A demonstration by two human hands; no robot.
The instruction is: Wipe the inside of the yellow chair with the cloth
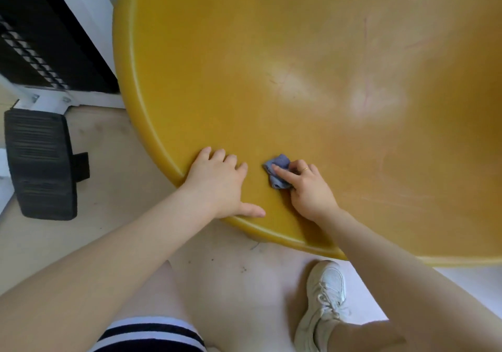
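Note:
The yellow chair [312,53] is a large smooth bowl-shaped shell that fills most of the view, its rounded rim curving from upper left to lower right. A small crumpled blue-grey cloth [277,169] lies on the inner surface just inside the near rim. My right hand [308,186] holds the cloth against the shell, index finger stretched over it, the other fingers curled around it. My left hand [220,183] rests flat on the rim to the left of the cloth, fingers spread, thumb along the rim's edge.
A black ribbed pedal [40,161] lies on the pale floor at left, in front of a white-framed black machine [40,39]. My white sneaker [324,300] stands on the floor just below the chair's near rim. Faint scratches mark the chair's inner surface.

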